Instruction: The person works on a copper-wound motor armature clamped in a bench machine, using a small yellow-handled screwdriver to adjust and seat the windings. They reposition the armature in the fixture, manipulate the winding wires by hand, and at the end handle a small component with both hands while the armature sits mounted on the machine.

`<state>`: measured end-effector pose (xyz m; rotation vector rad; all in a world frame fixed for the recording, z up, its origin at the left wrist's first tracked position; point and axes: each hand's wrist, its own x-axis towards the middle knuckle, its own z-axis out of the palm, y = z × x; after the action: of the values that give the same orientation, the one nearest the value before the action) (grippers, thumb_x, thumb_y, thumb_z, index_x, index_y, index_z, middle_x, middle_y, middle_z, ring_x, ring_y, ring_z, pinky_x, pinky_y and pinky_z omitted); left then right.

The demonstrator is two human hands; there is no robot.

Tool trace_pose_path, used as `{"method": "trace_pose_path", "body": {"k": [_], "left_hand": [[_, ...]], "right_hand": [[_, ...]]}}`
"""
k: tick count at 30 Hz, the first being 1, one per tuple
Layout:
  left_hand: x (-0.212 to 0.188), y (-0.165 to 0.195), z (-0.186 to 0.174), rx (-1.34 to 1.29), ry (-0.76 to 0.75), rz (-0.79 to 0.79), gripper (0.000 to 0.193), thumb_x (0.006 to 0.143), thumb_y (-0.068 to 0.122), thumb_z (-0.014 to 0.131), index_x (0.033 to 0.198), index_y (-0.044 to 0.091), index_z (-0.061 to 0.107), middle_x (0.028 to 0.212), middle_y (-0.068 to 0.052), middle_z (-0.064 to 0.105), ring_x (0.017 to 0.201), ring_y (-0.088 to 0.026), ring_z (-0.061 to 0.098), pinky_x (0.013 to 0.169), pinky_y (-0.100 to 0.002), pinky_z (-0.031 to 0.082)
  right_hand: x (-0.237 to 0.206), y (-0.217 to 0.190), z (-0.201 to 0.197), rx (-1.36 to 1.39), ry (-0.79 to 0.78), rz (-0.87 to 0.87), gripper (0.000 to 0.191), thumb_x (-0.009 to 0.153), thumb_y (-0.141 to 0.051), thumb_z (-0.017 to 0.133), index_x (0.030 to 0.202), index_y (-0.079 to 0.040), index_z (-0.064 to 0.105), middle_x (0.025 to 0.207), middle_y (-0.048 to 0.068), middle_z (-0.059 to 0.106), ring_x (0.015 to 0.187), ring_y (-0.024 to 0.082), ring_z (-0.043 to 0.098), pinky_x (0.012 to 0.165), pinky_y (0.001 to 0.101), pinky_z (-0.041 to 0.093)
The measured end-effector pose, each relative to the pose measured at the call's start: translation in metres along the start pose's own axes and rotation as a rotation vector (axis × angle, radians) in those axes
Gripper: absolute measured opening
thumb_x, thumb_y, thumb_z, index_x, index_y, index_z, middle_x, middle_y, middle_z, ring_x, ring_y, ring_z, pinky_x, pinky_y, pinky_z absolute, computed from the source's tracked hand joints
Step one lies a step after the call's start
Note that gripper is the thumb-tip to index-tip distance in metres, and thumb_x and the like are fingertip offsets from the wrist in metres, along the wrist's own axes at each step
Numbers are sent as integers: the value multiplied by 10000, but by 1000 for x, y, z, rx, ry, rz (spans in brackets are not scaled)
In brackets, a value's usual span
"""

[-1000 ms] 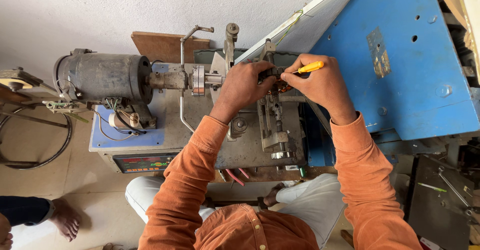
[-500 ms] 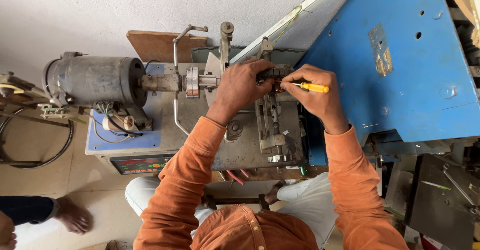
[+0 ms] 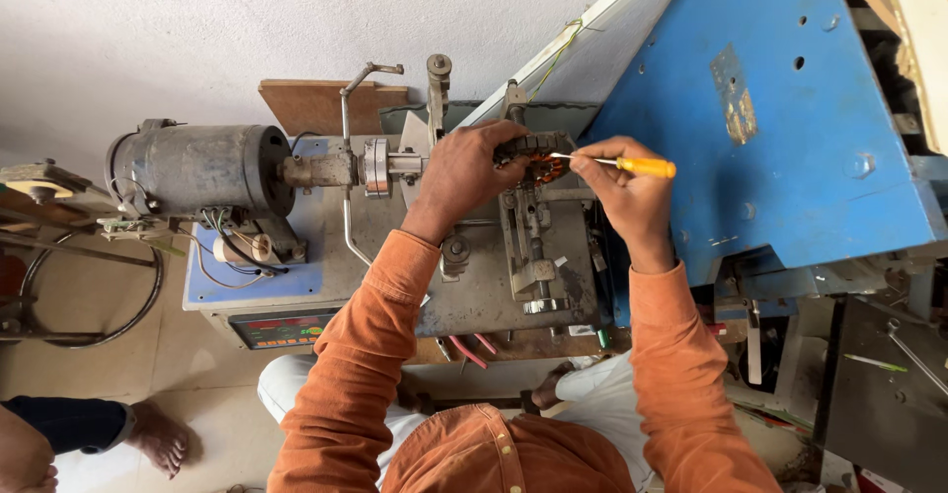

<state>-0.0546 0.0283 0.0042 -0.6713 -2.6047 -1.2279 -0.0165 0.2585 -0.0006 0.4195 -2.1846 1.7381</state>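
- The left hand [image 3: 464, 172] is wrapped over a dark ring-shaped stator core [image 3: 533, 148] with copper windings, holding it steady on the spindle of a small winding machine [image 3: 474, 266].
- The right hand [image 3: 617, 182] pinches a thin screwdriver with a yellow handle [image 3: 632, 166], its tip touching the copper coils at the core's right side.
- To my eye the step in hand is tucking or dressing wire in the slots; I'd judge the next move calls for a light, steady tip so the fine wire isn't nicked, and a firm hold on the core.
- Left of the hands, a grey motor [image 3: 197, 169] drives the shaft through a coupling [image 3: 375, 167]; loose wires hang beneath it.
- A blue metal panel [image 3: 790, 128] crowds the right elbow's side, leaving little room to swing.
- A bent metal lever [image 3: 360, 83] and an upright post [image 3: 437, 88] stand just behind the left hand.
- Another person's bare foot [image 3: 158, 439] rests on the floor, well apart.
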Motion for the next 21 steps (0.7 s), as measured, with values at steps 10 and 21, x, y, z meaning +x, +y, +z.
{"method": "trace_pose_path", "body": {"k": [10, 21], "left_hand": [[-6, 8, -1, -23, 43, 40, 313, 815, 212, 793, 1116, 127, 782, 1044, -74, 787, 817, -269, 761, 770, -391, 594], [8, -6, 4, 13, 46, 56, 318, 805, 194, 801, 1114, 118, 789, 1058, -65, 781, 815, -265, 759, 772, -397, 598]], "right_hand": [[-23, -14, 30, -281, 85, -313, 90, 950, 28, 778, 975, 42, 693, 1052, 163, 770, 953, 189, 771, 824, 265, 624], [-6, -5, 41, -415, 84, -331, 158, 901, 53, 778, 875, 38, 623, 990, 180, 757, 905, 231, 780, 779, 302, 626]]}}
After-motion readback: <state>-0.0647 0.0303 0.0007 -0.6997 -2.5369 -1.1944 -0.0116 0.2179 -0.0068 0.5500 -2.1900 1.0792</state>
